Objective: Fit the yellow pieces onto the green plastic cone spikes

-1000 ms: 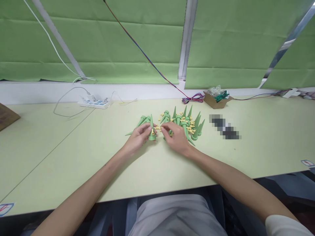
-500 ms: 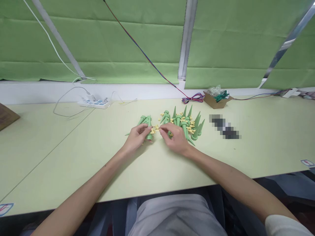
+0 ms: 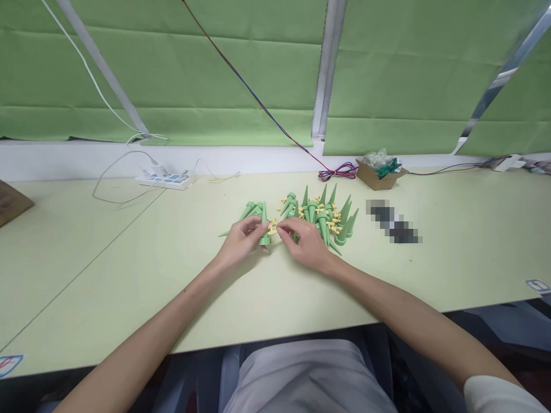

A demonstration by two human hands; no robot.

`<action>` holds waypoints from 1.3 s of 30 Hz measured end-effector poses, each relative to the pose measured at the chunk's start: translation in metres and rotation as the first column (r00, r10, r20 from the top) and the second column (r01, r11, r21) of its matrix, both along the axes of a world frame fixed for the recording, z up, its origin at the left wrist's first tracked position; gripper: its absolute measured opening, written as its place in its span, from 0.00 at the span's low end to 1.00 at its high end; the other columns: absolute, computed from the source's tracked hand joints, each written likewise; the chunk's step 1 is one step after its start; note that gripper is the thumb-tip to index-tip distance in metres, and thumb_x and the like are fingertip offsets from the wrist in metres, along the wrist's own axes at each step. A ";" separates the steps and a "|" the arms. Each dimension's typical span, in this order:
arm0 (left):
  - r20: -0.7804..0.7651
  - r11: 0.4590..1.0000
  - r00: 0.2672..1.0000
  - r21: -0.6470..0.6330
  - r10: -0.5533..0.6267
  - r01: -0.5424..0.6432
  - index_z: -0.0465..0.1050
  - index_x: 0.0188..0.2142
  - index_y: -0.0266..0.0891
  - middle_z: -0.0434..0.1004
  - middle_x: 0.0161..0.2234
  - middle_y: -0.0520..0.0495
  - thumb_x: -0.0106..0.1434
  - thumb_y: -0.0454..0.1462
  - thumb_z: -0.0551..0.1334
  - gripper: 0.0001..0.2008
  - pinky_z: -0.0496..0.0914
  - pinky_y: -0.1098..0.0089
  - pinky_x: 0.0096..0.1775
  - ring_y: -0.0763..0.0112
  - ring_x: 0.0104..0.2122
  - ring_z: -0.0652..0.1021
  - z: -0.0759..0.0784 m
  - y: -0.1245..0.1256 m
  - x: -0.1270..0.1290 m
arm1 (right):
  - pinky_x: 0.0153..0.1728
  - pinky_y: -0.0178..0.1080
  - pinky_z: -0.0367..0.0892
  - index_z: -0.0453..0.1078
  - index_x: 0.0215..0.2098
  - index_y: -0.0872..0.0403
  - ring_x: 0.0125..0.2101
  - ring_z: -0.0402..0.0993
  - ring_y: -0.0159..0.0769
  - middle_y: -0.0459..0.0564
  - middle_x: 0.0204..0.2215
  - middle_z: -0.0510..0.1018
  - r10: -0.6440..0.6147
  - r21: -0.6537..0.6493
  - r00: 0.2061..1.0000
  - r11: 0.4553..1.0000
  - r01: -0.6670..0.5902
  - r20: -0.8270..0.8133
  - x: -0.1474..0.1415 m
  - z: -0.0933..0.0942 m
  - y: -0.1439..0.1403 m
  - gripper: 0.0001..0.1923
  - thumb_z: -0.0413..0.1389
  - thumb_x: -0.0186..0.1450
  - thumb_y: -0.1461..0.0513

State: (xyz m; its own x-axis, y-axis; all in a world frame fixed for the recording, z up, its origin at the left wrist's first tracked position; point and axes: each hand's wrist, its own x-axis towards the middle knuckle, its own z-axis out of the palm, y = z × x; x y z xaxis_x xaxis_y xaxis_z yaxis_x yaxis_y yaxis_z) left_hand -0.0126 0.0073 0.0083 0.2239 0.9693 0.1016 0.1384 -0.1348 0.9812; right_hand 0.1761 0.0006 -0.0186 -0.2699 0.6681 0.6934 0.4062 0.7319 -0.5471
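Note:
My left hand [image 3: 241, 244] grips a green cone-shaped spike [image 3: 264, 228], held upright with its tip pointing away. My right hand [image 3: 305, 244] pinches a small yellow piece [image 3: 272, 229] against the side of that spike. Just behind my right hand lies a heap of green spikes [image 3: 327, 215] mixed with small yellow pieces [image 3: 333, 217]. A smaller group of green spikes [image 3: 253, 210] lies behind my left hand. Both hands rest low over the pale green table [image 3: 129, 269].
A white power strip [image 3: 166, 180] with cables sits at the back left. A small cardboard box [image 3: 379, 175] with plastic bags and green parts stands at the back right, beside coiled red and blue wires [image 3: 338, 171]. A brown box corner [image 3: 12, 201] shows at the far left.
My right hand has brought a yellow piece from the heap up to the spike in my left hand. The spike has tilted and shifted slightly between frames.

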 end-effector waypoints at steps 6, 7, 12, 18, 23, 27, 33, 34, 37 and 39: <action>0.037 0.996 0.998 -0.060 -0.059 0.062 0.76 0.34 0.40 0.70 0.33 0.51 0.56 0.52 0.71 0.18 0.80 0.59 0.35 0.76 0.24 0.68 -0.001 0.000 -0.001 | 0.34 0.37 0.66 0.73 0.37 0.55 0.30 0.70 0.34 0.49 0.30 0.77 0.000 -0.010 1.000 1.000 0.000 -0.006 0.000 0.000 0.000 0.08 0.52 0.71 0.64; 0.037 0.995 0.997 -0.066 -0.072 0.075 0.76 0.32 0.40 0.70 0.31 0.51 0.56 0.52 0.71 0.18 0.80 0.59 0.36 0.76 0.24 0.69 -0.001 0.000 -0.001 | 0.34 0.37 0.66 0.73 0.37 0.55 0.30 0.70 0.34 0.49 0.30 0.77 0.001 -0.013 1.000 1.000 -0.001 -0.006 -0.001 0.000 -0.001 0.08 0.52 0.71 0.64; 0.019 0.993 0.995 -0.073 -0.094 0.095 0.73 0.27 0.38 0.71 0.29 0.50 0.56 0.52 0.71 0.20 0.80 0.60 0.34 0.75 0.25 0.69 0.000 0.000 -0.002 | 0.34 0.36 0.66 0.73 0.38 0.55 0.30 0.71 0.34 0.49 0.30 0.77 0.020 -0.034 1.000 0.999 -0.020 -0.005 -0.001 0.002 -0.002 0.08 0.52 0.71 0.64; 0.043 0.994 0.995 -0.054 -0.093 0.095 0.75 0.29 0.39 0.72 0.28 0.50 0.53 0.52 0.73 0.19 0.79 0.61 0.30 0.71 0.26 0.72 -0.001 0.001 0.000 | 0.34 0.37 0.66 0.74 0.39 0.55 0.30 0.71 0.34 0.49 0.30 0.77 0.034 -0.059 0.999 0.998 -0.034 0.005 -0.001 0.002 -0.003 0.08 0.52 0.71 0.64; 0.033 0.994 0.995 -0.049 -0.092 0.094 0.75 0.28 0.39 0.74 0.29 0.47 0.53 0.52 0.72 0.20 0.78 0.63 0.28 0.65 0.30 0.76 0.002 -0.001 0.001 | 0.35 0.37 0.67 0.74 0.39 0.54 0.30 0.71 0.34 0.49 0.30 0.77 0.047 -0.079 0.999 0.996 -0.046 0.015 -0.001 0.002 -0.003 0.08 0.52 0.71 0.64; -0.005 0.994 0.995 -0.050 -0.099 0.099 0.72 0.27 0.38 0.75 0.30 0.47 0.56 0.52 0.71 0.20 0.75 0.66 0.27 0.67 0.30 0.75 0.003 -0.001 0.001 | 0.35 0.37 0.67 0.74 0.40 0.55 0.31 0.72 0.34 0.49 0.31 0.78 0.051 -0.080 0.999 0.996 -0.050 0.019 -0.001 0.001 -0.002 0.07 0.53 0.71 0.65; -0.016 0.992 0.993 -0.032 -0.119 0.118 0.71 0.28 0.38 0.74 0.30 0.47 0.58 0.52 0.69 0.19 0.74 0.68 0.27 0.66 0.31 0.76 0.000 0.001 0.000 | 0.36 0.37 0.67 0.74 0.41 0.55 0.31 0.72 0.34 0.49 0.31 0.78 0.077 -0.070 0.997 0.995 -0.075 0.015 -0.001 0.001 -0.002 0.07 0.54 0.71 0.65; -0.020 0.993 0.993 -0.030 -0.116 0.115 0.71 0.28 0.38 0.74 0.29 0.47 0.58 0.52 0.69 0.20 0.74 0.69 0.26 0.67 0.31 0.76 -0.001 0.001 0.000 | 0.36 0.37 0.68 0.74 0.41 0.55 0.32 0.72 0.34 0.49 0.31 0.78 0.079 -0.071 0.997 0.994 -0.078 0.014 -0.001 0.001 -0.002 0.06 0.54 0.71 0.65; -0.037 0.994 0.994 -0.020 -0.104 0.103 0.73 0.29 0.38 0.74 0.29 0.47 0.59 0.53 0.68 0.20 0.72 0.70 0.25 0.69 0.28 0.74 -0.001 0.002 -0.001 | 0.36 0.38 0.68 0.74 0.41 0.55 0.32 0.73 0.34 0.49 0.31 0.78 0.084 -0.080 0.996 0.993 -0.083 0.010 -0.001 0.001 -0.003 0.06 0.55 0.71 0.64; -0.050 0.995 0.994 -0.012 -0.100 0.100 0.74 0.30 0.38 0.75 0.29 0.47 0.59 0.53 0.68 0.20 0.71 0.71 0.25 0.70 0.28 0.74 -0.001 0.001 -0.001 | 0.36 0.38 0.68 0.74 0.41 0.54 0.32 0.73 0.35 0.49 0.32 0.79 0.086 -0.080 0.996 0.993 -0.085 0.008 -0.001 0.001 -0.003 0.06 0.55 0.71 0.64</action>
State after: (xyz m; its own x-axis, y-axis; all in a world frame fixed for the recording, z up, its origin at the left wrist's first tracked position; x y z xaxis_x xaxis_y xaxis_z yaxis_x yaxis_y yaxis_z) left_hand -0.0136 0.0088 0.0073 0.3243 0.9427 0.0790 0.1743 -0.1416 0.9745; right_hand 0.1753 -0.0025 -0.0172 -0.3356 0.6950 0.6359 0.3505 0.7187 -0.6005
